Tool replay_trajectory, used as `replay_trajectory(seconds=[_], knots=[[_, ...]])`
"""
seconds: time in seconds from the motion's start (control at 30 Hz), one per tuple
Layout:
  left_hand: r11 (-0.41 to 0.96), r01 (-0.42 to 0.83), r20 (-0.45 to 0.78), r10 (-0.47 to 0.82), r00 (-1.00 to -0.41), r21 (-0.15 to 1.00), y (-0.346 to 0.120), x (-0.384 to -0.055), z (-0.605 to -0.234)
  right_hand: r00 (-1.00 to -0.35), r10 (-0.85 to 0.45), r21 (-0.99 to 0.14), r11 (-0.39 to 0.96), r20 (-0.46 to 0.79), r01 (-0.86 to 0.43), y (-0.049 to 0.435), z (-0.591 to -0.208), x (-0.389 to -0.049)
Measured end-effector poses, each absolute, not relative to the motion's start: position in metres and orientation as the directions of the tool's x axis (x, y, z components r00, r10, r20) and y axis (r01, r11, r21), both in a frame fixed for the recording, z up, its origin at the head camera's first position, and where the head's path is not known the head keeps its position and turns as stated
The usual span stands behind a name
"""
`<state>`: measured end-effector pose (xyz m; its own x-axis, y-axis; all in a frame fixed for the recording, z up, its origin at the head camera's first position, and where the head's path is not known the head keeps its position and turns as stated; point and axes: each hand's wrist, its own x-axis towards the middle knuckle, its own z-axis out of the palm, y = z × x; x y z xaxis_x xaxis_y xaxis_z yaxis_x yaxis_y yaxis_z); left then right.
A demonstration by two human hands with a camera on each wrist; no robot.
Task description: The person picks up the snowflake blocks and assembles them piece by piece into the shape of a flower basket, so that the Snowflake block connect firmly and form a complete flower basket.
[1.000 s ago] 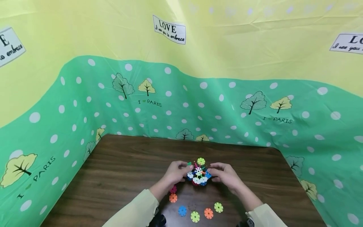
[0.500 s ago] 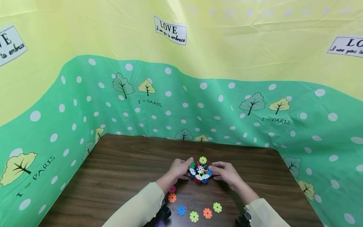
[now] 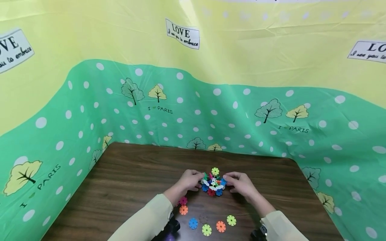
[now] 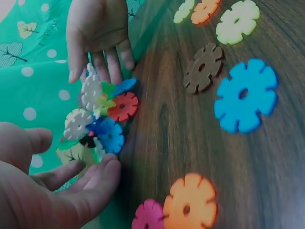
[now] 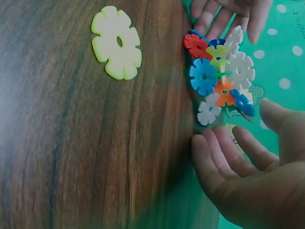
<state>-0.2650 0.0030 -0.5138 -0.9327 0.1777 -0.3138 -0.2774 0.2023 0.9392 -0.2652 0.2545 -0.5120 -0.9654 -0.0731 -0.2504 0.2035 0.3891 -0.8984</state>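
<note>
A rounded cluster of interlocking snowflake discs (image 3: 213, 184) sits toward the middle of the table, between my two hands. White, red, blue, green and orange pieces make it up, and a yellow-green disc (image 3: 215, 171) sticks up at its top. My left hand (image 3: 188, 180) is at its left side, fingers loosely bent with the fingertips right at the lower discs in the left wrist view. On the opposite side, my right hand (image 3: 241, 184) has its thumb spread away from relaxed fingers (image 5: 221, 152), which lie close beside a white disc (image 5: 208, 109).
Loose discs lie nearer to me on the brown wooden table (image 3: 135, 187): pink (image 3: 183, 200), orange (image 3: 183, 210), blue (image 3: 193, 223), brown (image 4: 204, 68) and yellow-green (image 3: 206, 230), with several altogether. A printed green and yellow cloth (image 3: 169, 127) hangs behind the table.
The disc cluster has turned and tilted, so its red and blue lower discs show more at the front. My left thumb lifted off and came back toward it; my right hand has barely moved.
</note>
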Motion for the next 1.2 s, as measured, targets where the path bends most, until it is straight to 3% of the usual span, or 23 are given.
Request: replay_trajectory(seconds=[0.13,0.23,0.4,0.7,0.9,1.2], knots=[[0.199,-0.177,-0.223,0.244,-0.944,0.964,-0.016,-0.261,-0.509,-0.986,-0.067,-0.859,0.502,-0.153,0.099,0.258,-0.505,-0.261],[0.253,-0.016,-0.090,0.282,-0.955,0.967,-0.040,-0.255,-0.505,-0.996,-0.087,-0.805,0.591,-0.005,-0.047,0.258,-0.497,-0.255],[0.436,0.242,0.072,0.371,-0.926,0.866,-0.078,-0.236,-0.505,-0.967,-0.207,-0.795,0.557,0.147,-0.240,0.240,-0.479,-0.232],[0.589,0.393,0.040,0.522,-0.852,0.706,-0.091,-0.209,-0.524,-0.842,-0.539,-0.829,0.468,0.006,-0.306,0.202,-0.493,-0.195],[0.648,0.433,0.009,0.549,-0.836,0.626,-0.085,-0.205,-0.529,-0.805,-0.589,-0.805,0.513,-0.077,-0.298,0.194,-0.512,-0.189],[0.691,0.452,0.013,0.540,-0.842,0.564,-0.088,-0.201,-0.534,-0.789,-0.611,-0.722,0.574,-0.064,-0.386,0.190,-0.523,-0.189]])
